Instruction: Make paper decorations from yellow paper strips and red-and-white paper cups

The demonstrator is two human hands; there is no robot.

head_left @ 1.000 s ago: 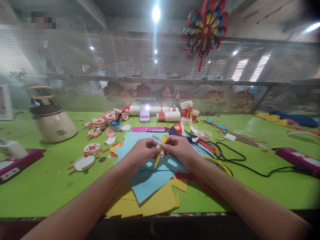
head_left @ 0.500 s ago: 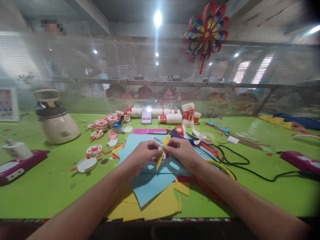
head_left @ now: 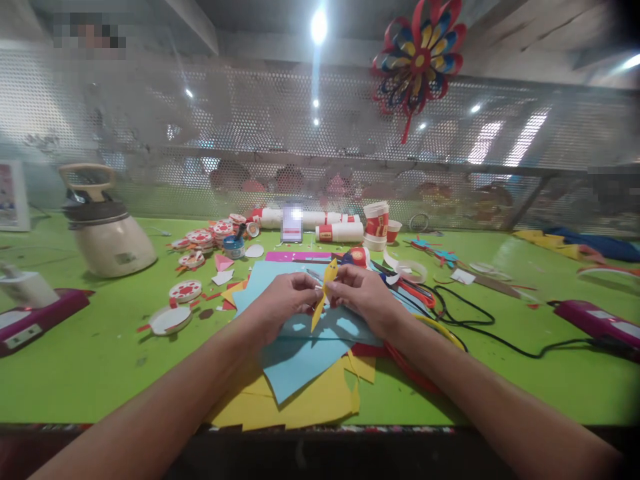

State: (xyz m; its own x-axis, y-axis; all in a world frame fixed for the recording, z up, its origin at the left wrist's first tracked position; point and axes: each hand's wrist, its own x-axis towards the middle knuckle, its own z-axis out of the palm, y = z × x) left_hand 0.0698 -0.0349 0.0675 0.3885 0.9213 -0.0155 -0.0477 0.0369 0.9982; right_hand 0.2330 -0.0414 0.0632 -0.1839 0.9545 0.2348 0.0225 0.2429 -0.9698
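A slender, pointed yellow paper cut-out (head_left: 319,312) is held tilted above light-blue paper sheets (head_left: 303,370) on the bright-green desk (head_left: 115,387). Its middle is pinched by the fingertips of the left hand (head_left: 283,301) and the right hand (head_left: 369,299). Yellow paper sheets (head_left: 295,412), partly covered by the blue ones, are spread at the desk's near edge.

Pointed yellow paper piece (head_left: 319,313), tilted, between both hands (head_left: 285,299)
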